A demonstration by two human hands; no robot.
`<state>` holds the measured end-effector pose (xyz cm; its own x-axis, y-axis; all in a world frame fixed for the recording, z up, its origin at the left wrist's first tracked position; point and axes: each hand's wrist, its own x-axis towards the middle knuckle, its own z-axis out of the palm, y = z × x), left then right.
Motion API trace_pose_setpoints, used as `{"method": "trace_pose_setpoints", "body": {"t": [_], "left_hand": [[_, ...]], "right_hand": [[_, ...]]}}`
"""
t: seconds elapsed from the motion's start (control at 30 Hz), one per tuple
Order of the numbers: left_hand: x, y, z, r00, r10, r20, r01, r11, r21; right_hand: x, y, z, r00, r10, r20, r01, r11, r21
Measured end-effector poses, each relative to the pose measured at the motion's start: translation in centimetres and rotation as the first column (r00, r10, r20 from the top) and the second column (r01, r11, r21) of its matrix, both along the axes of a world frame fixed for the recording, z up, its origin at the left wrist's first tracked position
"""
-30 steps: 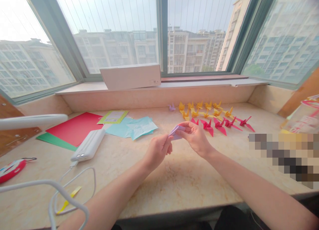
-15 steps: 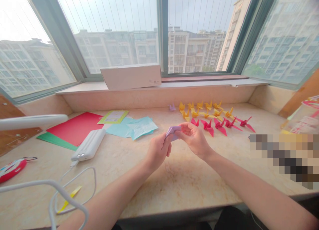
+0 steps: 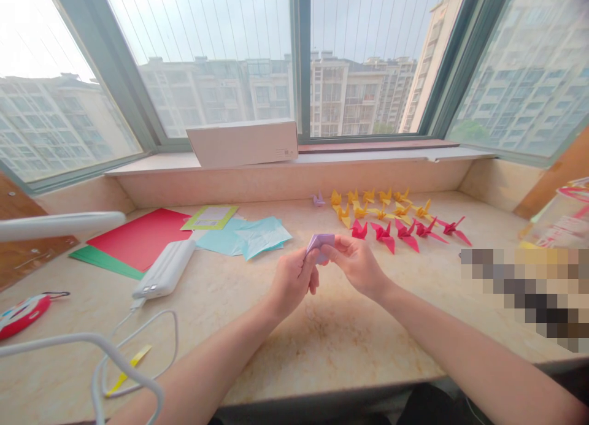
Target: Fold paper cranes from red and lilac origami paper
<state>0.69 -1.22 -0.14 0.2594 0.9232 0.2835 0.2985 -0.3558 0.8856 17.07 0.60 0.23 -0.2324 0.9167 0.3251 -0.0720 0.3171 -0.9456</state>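
Note:
Between both hands, above the stone counter, is a small folded piece of purple origami paper (image 3: 324, 241). My left hand (image 3: 294, 276) pinches its left side, thumb on top. My right hand (image 3: 358, 262) grips the right side between thumb and fingers; part of the paper is hidden by the fingers. Just beyond my right hand, several red paper cranes (image 3: 407, 233) stand in a row. Behind them are several yellow paper cranes (image 3: 381, 214), and one purple paper crane (image 3: 318, 199) sits at the left end of the back row.
Light blue sheets (image 3: 262, 236), a yellow-green packet (image 3: 210, 217) and red paper (image 3: 147, 235) over green lie at the left. Nearer are a white power bank (image 3: 166, 268) with its cable and a yellow strip (image 3: 131, 370). A white box (image 3: 243, 143) rests on the sill; a clear container (image 3: 559, 216) stands right.
My right-hand fingers have shifted down and inward on the purple paper, so more of its upper right part shows. My left hand keeps its hold with little movement.

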Motion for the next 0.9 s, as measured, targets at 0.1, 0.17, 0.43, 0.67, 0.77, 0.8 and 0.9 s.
{"method": "trace_pose_setpoints", "body": {"t": [0.1, 0.17, 0.43, 0.67, 0.77, 0.8, 0.9], "left_hand": [[0.0, -0.2, 0.1, 0.999, 0.019, -0.026, -0.019, 1.000, -0.004], [0.0, -0.2, 0.2, 0.999, 0.024, -0.038, -0.024, 1.000, 0.004], [-0.3, 0.1, 0.2, 0.999, 0.001, -0.042, 0.000, 1.000, 0.026], [0.0, 0.6, 0.0, 0.995, 0.052, 0.088, -0.048, 0.998, -0.043], [0.2, 0.6, 0.0, 0.979, -0.016, 0.204, 0.042, 0.991, -0.126], [0.3, 0.5, 0.0, 0.971, -0.046, 0.234, 0.079, 0.987, -0.136], [0.4, 0.3, 0.1, 0.946, -0.104, 0.307, 0.156, 0.977, -0.148]], "right_hand": [[0.0, 0.1, -0.1, 0.998, -0.062, -0.001, 0.062, 0.998, -0.023], [0.1, 0.2, -0.3, 0.997, -0.078, -0.014, 0.078, 0.997, -0.019], [0.2, 0.7, -0.6, 0.994, -0.105, -0.007, 0.105, 0.994, 0.032], [0.5, 0.7, -0.7, 0.931, -0.363, 0.038, 0.340, 0.899, 0.276], [0.4, 0.0, -0.7, 0.939, -0.279, 0.202, 0.172, 0.889, 0.424], [0.4, -0.2, -0.7, 0.936, -0.241, 0.258, 0.105, 0.888, 0.448], [0.6, -0.3, -1.0, 0.922, -0.165, 0.351, -0.018, 0.885, 0.465]]}}
